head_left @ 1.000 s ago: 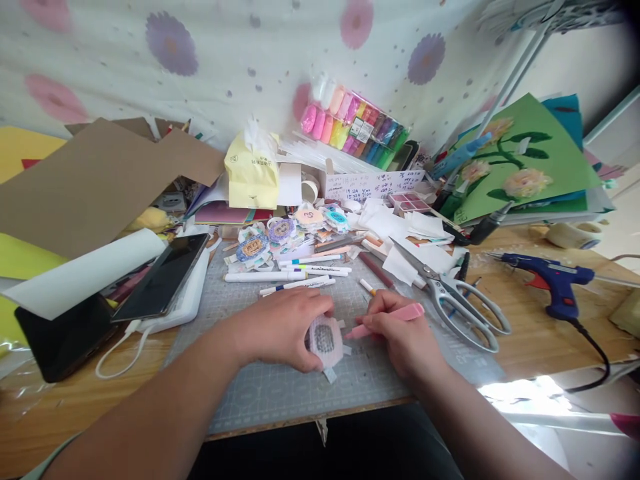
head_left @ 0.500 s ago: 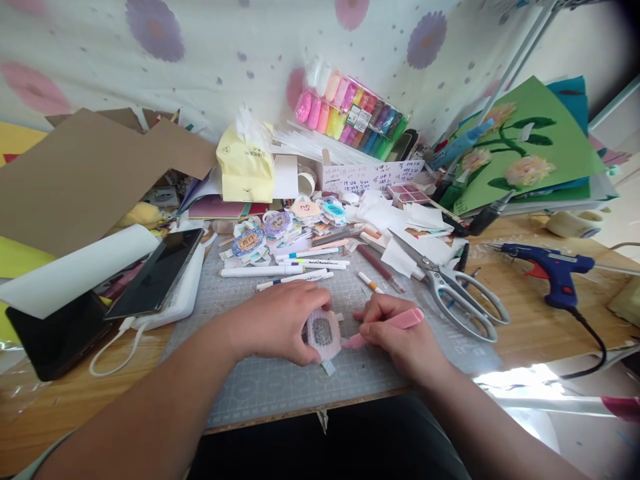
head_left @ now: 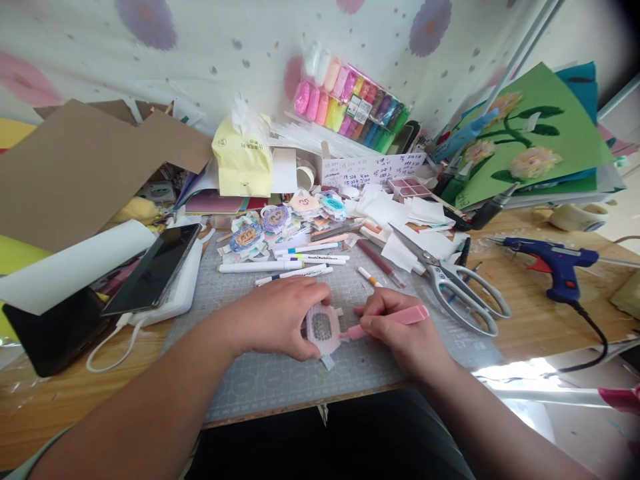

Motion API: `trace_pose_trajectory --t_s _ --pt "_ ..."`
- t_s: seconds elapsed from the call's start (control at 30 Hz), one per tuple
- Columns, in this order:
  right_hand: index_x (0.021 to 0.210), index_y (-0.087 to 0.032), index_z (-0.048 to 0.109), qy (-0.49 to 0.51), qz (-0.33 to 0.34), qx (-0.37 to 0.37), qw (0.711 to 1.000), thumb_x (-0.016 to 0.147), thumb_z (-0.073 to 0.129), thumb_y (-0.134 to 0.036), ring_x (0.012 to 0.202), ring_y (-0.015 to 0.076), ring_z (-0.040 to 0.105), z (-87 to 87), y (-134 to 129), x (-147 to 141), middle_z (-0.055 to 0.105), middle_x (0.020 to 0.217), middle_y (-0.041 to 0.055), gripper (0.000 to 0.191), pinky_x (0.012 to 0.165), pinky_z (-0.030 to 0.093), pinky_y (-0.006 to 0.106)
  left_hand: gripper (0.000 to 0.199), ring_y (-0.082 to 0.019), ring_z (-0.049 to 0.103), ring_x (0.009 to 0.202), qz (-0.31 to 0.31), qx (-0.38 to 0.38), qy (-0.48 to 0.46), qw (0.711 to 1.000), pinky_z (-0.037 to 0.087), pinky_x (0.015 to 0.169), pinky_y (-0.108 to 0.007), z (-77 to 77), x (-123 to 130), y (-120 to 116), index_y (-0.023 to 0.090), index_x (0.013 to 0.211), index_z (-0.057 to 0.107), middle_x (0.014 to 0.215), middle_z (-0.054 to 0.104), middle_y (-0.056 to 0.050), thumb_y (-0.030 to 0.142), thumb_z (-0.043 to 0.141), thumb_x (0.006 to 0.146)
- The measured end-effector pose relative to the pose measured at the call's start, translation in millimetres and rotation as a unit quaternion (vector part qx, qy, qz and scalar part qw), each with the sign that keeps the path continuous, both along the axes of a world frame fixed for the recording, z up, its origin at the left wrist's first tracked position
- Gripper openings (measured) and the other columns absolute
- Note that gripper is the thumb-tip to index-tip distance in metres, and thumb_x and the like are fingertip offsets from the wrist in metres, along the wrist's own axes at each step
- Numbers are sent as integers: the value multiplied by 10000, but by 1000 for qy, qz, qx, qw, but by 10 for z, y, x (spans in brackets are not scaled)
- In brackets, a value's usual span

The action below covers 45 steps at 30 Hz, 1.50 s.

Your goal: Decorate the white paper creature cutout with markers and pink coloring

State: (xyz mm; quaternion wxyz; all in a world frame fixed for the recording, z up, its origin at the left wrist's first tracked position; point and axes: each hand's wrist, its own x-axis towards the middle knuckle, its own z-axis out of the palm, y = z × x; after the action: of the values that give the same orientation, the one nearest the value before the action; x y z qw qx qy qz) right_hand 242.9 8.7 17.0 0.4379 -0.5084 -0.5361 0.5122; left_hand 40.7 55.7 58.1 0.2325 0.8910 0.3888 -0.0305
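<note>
My left hand (head_left: 280, 319) is closed around the left side of a small pale pink paper piece (head_left: 334, 328) with a grey patterned centre. Small tabs stick out from its edge. Between the fingers of my right hand (head_left: 397, 333) is a pink marker (head_left: 407, 315), its tip at the right edge of the paper piece. Both hands are low over a grey cutting mat (head_left: 280, 393). Just beyond them lie white acrylic markers (head_left: 295, 274) and an orange-banded white stick (head_left: 369, 276). Similar decorated paper pieces (head_left: 247, 237) are heaped farther back.
Large scissors (head_left: 450, 280) lie right of my hands, with a blue glue gun (head_left: 550, 260) beyond. A phone (head_left: 155, 270) rests on a white power bank (head_left: 187, 287) at left. Behind stand a yellow tissue pack (head_left: 244, 163) and packed coloured clay (head_left: 350, 110).
The pink marker's tip has shifted slightly up along the paper piece's right edge. My left hand keeps its hold. The whole view has tilted a little.
</note>
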Motion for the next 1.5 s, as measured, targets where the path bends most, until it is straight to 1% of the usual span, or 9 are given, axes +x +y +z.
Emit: trace_pose_trajectory --t_s 0.37,0.47,0.6,0.7,0.97,1.07,1.2,1.3,1.5 --pt "513 -218 513 -1 31 1 1000 638 629 -214 539 145 493 -5 -1 21 526 507 -39 170 617 457 298 460 -223 557 906 0 1 2 1000 425 716 -304 2 -3 -14 237 996 559 968 598 3 374 743 597" --pt "545 -219 526 -7 -3 9 1000 667 640 -241 552 150 507 -11 -2 20 543 533 -35 168 594 435 290 461 -224 556 915 -2 2 4 1000 426 727 -304 5 3 -8 241 997 560 975 599 5 371 744 595" --pt "500 -221 500 -7 38 4 999 634 630 -216 545 154 498 -14 4 18 513 501 -38 187 588 425 291 473 -225 558 907 0 3 7 1000 429 721 -301 9 6 -14 236 999 559 972 597 1 373 749 589" --pt "542 -221 522 -9 -5 11 1000 665 634 -251 565 157 514 -9 9 16 525 532 -39 169 589 420 291 467 -224 560 910 -1 3 7 1000 429 719 -300 12 6 -20 239 998 562 974 597 4 365 750 589" --pt "574 -213 523 -27 10 29 999 687 648 -250 566 139 471 -24 3 9 532 564 -38 173 536 375 265 433 -219 557 890 -2 3 -2 1000 429 711 -302 7 -4 -23 237 968 558 959 596 2 363 737 594" --pt "547 -212 502 -17 59 23 998 671 637 -232 551 133 451 -28 3 4 508 538 -41 185 531 371 263 454 -220 556 886 0 4 0 1000 430 710 -306 3 -7 -27 236 982 554 962 594 1 372 738 590" --pt "574 -213 514 -30 0 29 999 685 650 -260 555 134 463 -22 11 -2 531 559 -39 181 527 370 257 443 -218 557 883 1 5 3 1000 429 706 -302 1 -2 -27 238 977 558 959 596 2 360 734 589" --pt "536 -215 489 -11 29 12 999 666 631 -233 531 133 468 -17 21 -1 497 506 -48 193 515 367 256 464 -221 559 892 2 1 7 1000 429 701 -296 3 3 -23 237 992 557 968 596 0 363 740 585" --pt "555 -217 515 -37 -12 23 999 669 652 -257 534 144 508 -6 37 -10 533 524 -37 182 524 387 262 459 -220 564 898 2 -1 5 1000 433 720 -300 20 7 -29 232 994 555 971 600 -2 364 737 593"
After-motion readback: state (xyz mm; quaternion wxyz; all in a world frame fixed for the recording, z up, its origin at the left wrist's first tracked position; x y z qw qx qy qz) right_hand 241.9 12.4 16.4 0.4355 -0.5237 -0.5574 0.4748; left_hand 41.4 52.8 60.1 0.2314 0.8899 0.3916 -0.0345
